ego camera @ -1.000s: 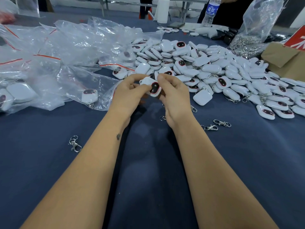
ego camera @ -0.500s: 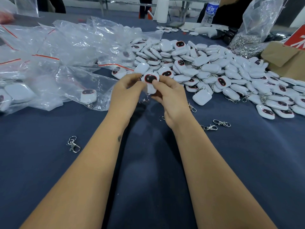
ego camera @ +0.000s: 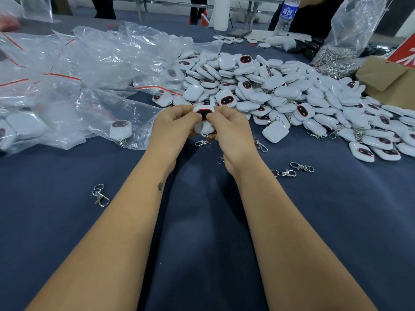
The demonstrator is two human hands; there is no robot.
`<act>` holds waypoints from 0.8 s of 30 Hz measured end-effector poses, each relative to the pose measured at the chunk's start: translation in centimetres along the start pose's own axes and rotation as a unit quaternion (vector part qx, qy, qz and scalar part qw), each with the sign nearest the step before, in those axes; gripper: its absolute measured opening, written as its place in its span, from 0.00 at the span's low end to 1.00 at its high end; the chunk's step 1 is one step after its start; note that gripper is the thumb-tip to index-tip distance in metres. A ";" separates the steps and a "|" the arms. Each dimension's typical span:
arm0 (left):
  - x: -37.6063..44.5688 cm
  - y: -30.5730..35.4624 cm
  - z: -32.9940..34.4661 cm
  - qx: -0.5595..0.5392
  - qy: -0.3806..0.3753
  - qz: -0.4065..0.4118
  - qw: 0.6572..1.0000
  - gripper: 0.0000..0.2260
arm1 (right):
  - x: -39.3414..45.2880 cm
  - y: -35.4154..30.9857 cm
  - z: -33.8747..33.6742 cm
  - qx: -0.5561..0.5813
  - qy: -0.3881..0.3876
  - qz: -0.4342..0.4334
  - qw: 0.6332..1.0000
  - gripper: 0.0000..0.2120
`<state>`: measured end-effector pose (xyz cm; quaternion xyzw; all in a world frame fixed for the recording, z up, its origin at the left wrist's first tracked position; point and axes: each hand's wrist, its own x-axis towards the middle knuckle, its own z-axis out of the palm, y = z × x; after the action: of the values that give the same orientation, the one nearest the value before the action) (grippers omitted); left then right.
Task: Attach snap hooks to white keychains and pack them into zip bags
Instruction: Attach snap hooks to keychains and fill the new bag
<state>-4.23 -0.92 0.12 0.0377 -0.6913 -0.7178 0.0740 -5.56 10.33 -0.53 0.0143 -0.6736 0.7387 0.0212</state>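
Both hands, left hand (ego camera: pixel 174 126) and right hand (ego camera: pixel 229 131), pinch one white keychain (ego camera: pixel 204 118) between them above the tabletop (ego camera: pixel 202 221). The snap hook (ego camera: pixel 202 142) dangles just below; a loose pinch could drop both, and I judge the hook may not be fully seated.

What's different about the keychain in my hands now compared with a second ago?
The keychain has been turned between the left hand and right hand: its dark face, angled right before, now points up at the camera. A snap hook now shows below it. Both grips unchanged.
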 end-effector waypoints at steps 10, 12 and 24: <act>0.6 -0.6 -0.3 -0.037 0.008 0.020 0.999 0.09 | -0.2 -0.2 0.1 0.015 -0.006 -0.002 1.000 0.09; 0.7 -0.7 -0.4 -0.048 0.009 0.013 0.999 0.08 | -0.2 -0.2 0.1 0.018 -0.009 -0.003 1.000 0.09; 0.7 -0.6 -0.2 -0.064 0.038 0.005 0.997 0.05 | -0.4 -0.3 0.3 0.014 -0.033 -0.013 0.999 0.12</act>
<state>-4.94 -1.17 -0.43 0.0568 -0.6409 -0.7581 0.1064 -5.18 10.04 -0.20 0.0476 -0.6636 0.7466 0.0086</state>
